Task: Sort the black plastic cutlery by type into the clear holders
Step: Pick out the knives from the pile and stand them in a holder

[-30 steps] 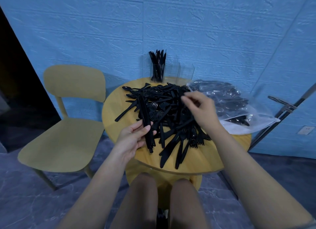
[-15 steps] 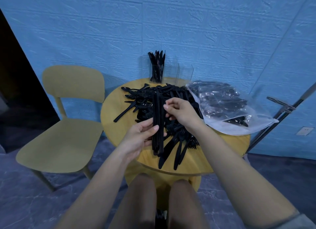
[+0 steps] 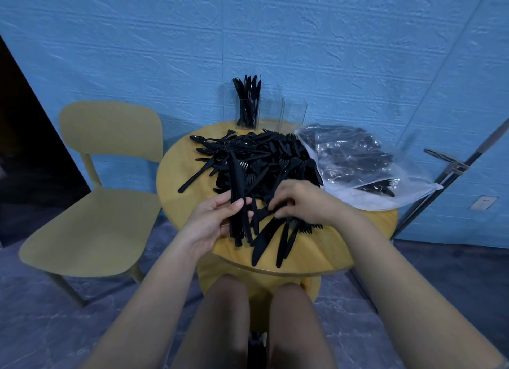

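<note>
Progress: I judge the sorting barely begun. One of the clear holders at the far edge of the counter has a bunch of black pieces standing in it; the holder just to its right looks empty to me.
Left to do: the big pile of cutlery lies in front of the holders, covering most of the counter, with forks, knives and spoons mixed. A plastic bag to the right of the pile has more black pieces inside.
Left hand: I see it at the near edge of the pile, fingers and thumb curled round a bundle of knives held upright, their ends pointing toward the holders.
Right hand: just beside the bundle, on the near part of the pile. Its fingers are bent down into the loose pieces, pinching at one; I cannot tell which type.
Step in hand: I read this as gathering knives one by one before carrying them to a holder.
</note>
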Available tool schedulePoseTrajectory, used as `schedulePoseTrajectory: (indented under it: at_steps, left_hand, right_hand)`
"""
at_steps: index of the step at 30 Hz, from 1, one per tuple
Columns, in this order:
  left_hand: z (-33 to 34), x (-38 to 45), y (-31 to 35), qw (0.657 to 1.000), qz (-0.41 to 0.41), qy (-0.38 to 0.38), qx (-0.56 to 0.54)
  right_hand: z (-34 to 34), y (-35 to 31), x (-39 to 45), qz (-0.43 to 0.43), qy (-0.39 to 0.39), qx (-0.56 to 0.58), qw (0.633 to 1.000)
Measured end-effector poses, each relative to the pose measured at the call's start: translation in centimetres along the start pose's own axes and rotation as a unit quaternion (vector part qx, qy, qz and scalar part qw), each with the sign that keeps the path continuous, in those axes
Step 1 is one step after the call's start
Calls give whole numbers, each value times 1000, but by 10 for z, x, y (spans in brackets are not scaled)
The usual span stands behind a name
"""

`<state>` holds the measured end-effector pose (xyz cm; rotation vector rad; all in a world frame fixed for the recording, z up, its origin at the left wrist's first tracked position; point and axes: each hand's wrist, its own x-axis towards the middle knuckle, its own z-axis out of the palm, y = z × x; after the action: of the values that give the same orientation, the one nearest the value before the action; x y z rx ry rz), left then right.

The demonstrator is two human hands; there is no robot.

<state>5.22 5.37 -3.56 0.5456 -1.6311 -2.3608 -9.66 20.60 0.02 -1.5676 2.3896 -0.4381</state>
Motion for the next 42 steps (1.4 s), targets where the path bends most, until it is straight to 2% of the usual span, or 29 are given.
schedulePoseTrajectory:
  at_steps: [2,4,8,14,21,25,28,31,33,35,38,42]
  left_hand:
    - [-2,0,-1,1000,0,10,-3]
    - [-3,0,-3,1000,-3,15,-5]
    - [-5,-1,-5,1000,-7,21,-8]
    - [-11,0,-4,999,2,48,-8]
    - [-13,2,3,998,20,60,-24]
    - [-13,2,5,996,37,71,-29]
    - [-11,2,7,996,48,76,-26]
    - [-5,3,6,996,49,72,-24]
    - [3,5,4,996,53,72,-16]
    - [11,6,4,995,61,75,-7]
    - [18,7,3,995,79,66,19]
    - [20,7,2,992,99,66,52]
  right_hand:
    - [6,-2,0,-6,-71,-43,997]
    - [11,-4,4,-7,-107,-69,992]
    - [15,-7,13,-23,-100,-76,992]
    - [20,0,19,-51,-11,-115,992]
    - [16,12,16,-79,136,-91,983]
    - [14,14,18,-52,206,-45,976]
    - [12,9,18,13,266,3,964]
    - [10,-7,18,83,295,156,939]
    - [12,-20,20,108,274,273,916]
    - [15,-29,22,124,257,342,895]
    - [19,-35,25,140,264,362,883]
    - [24,-44,27,134,270,333,894]
